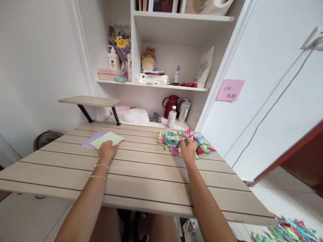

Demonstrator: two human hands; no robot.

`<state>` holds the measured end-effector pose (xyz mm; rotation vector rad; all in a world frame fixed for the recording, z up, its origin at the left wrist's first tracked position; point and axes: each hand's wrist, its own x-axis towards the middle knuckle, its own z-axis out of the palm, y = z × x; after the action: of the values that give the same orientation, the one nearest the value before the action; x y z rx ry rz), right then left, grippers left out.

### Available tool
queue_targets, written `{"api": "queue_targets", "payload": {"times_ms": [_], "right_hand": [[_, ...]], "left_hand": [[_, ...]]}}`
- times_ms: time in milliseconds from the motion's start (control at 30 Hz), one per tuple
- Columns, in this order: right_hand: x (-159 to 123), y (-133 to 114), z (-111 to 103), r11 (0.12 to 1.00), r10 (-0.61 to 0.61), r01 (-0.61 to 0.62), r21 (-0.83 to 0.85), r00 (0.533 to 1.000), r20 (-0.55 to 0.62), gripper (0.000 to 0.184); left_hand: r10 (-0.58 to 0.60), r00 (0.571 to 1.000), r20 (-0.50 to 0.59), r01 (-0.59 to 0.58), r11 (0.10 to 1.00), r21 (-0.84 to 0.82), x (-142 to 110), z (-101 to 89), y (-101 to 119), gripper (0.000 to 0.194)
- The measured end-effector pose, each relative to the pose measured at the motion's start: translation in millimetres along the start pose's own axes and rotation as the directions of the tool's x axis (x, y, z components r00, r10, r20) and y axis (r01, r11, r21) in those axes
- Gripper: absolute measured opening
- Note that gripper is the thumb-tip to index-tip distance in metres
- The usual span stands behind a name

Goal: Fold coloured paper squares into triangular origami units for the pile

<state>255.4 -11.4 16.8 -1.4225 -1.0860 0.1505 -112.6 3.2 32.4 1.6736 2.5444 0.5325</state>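
Note:
My left hand (108, 150) is closed at the near edge of a light green paper sheet (109, 137), its fingers partly hidden from above. Beneath that sheet lies a purple paper sheet (92, 139), and a thin pink edge shows between them. On the right, my right hand (188, 148) reaches into a heap of folded paper pieces (174, 150) in green, blue, pink, red and yellow. Its thumb and forefinger meet at a light green folded paper piece (176, 136) on top of the heap.
A small raised shelf (89, 100) stands at the table's back left. Behind the heap are a bottle (172, 117), a red jug (171, 105) and a tumbler (184, 111). More folded paper (290, 230) lies on the floor at right. A pink note (230, 90) is on the wall.

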Motion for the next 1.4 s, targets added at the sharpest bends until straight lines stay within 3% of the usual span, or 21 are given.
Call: {"api": "queue_targets", "payload": {"times_ms": [133,233,367,500,633,733,800,833,900,1000,1067,1133,1200,1300,1400], "right_hand": [[-5.1,-11.9,-1.0,0.999,0.018,-0.02,-0.029,0.998,-0.066,0.035],[-7.5,-16.9,-0.3,1.0,-0.015,0.013,-0.012,0.996,-0.091,0.032],[-13.1,-22.6,2.9,0.994,-0.107,0.108,-0.006,0.987,-0.122,0.028],[-22.7,-28.9,8.0,0.974,-0.223,0.224,0.016,0.974,-0.051,0.025],[-33.2,-34.2,13.6,0.941,-0.336,0.335,0.044,0.941,0.03,0.024],[-42.8,-38.9,18.2,0.93,-0.366,0.359,0.08,0.921,0.129,0.025],[-50.1,-41.9,21.6,0.941,-0.335,0.308,0.138,0.905,0.263,0.037],[-53.7,-42.9,23.4,0.944,-0.323,0.272,0.184,0.871,0.37,0.047],[-59.6,-43.1,27.1,0.945,-0.31,0.183,0.27,0.76,0.571,0.064],[-63.0,-37.8,32.6,0.941,-0.303,0.061,0.334,0.592,0.747,0.075],[-61.4,-32.4,35.4,0.934,-0.296,0.01,0.357,0.583,0.757,0.072],[-57.9,-27.5,36.3,0.916,-0.291,-0.018,0.402,0.658,0.694,0.071],[-53.9,-24.0,35.0,0.899,-0.293,-0.036,0.437,0.692,0.66,0.076],[-49.2,-20.6,31.3,0.926,-0.318,0.042,0.376,0.625,0.713,0.079],[-46.9,-16.3,31.2,0.937,-0.346,0.174,0.302,0.576,0.74,0.054]], "left_hand": [[-0.053,0.999,0.006,0.053,0.989,-0.135,-0.7,-7.1,1.2,0.051],[-0.049,0.999,-0.005,0.047,0.978,-0.205,-1.7,-8.7,0.8,0.043],[-0.08,0.988,-0.135,0.048,0.973,-0.224,-5.4,-7.2,2.2,0.028],[-0.1,0.966,-0.237,0.036,0.965,-0.259,-8.2,-4.1,2.5,0.025],[-0.125,0.93,-0.347,0.003,0.943,-0.331,-8.0,-3.5,2.3,0.038],[-0.085,0.852,-0.516,-0.143,0.911,-0.386,-11.7,-5.6,10.2,0.037],[0.084,0.796,-0.6,-0.397,0.82,-0.413,-19.9,-6.2,22.3,0.031],[0.199,0.766,-0.612,-0.531,0.733,-0.426,-26.3,-5.8,30.3,0.028],[0.474,0.684,-0.555,-0.725,0.528,-0.443,-42.7,-3.1,48.3,0.023],[0.738,0.558,-0.38,-0.777,0.303,-0.552,-69.4,3.6,72.6,0.021],[0.804,0.542,-0.243,-0.707,0.281,-0.649,-81.4,7.6,81.8,0.02],[0.806,0.572,-0.152,-0.627,0.31,-0.715,-86.0,10.2,84.5,0.018],[0.791,0.604,-0.103,-0.579,0.346,-0.738,-84.5,11.4,82.8,0.018],[0.808,0.587,-0.046,-0.592,0.39,-0.706,-78.6,11.5,78.2,0.019],[0.826,0.562,-0.039,-0.633,0.399,-0.663,-74.2,12.2,75.2,0.018]]}}
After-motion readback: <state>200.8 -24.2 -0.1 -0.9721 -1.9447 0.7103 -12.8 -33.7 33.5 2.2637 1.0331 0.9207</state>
